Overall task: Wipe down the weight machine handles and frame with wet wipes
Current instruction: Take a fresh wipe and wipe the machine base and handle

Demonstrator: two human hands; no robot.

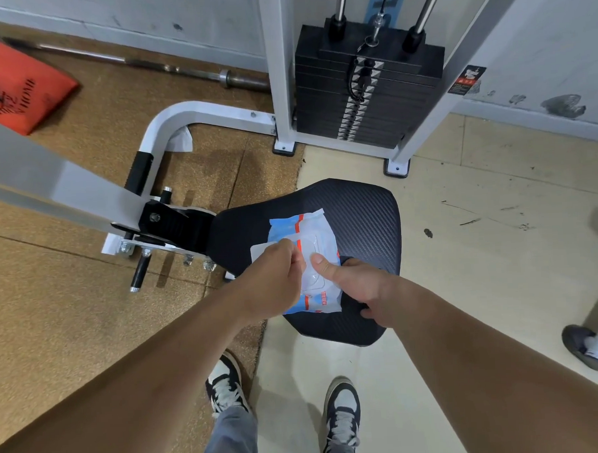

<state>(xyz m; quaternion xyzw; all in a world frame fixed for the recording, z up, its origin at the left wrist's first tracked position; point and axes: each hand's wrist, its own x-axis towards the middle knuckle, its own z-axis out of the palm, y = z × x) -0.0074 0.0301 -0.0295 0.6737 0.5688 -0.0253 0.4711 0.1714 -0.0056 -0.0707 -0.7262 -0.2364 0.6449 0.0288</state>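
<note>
A blue-and-white pack of wet wipes (313, 232) lies on the black seat (362, 206) of the weight machine. My left hand (276, 278) pinches at the pack's lid area, where a white flap or wipe (259, 250) sticks out to the left. My right hand (353, 285) holds the pack down, thumb pressed on its clear lid. The white machine frame (197, 116) curves over the floor on the left. Its black weight stack (367, 86) stands at the back between white uprights.
A crumpled white wipe (182, 140) lies on the cork floor beside the curved frame tube. A steel barbell (153, 66) and an orange bag (14, 88) lie at the back left. Another person's shoe (584, 349) is at the right edge. My own feet stand below the seat.
</note>
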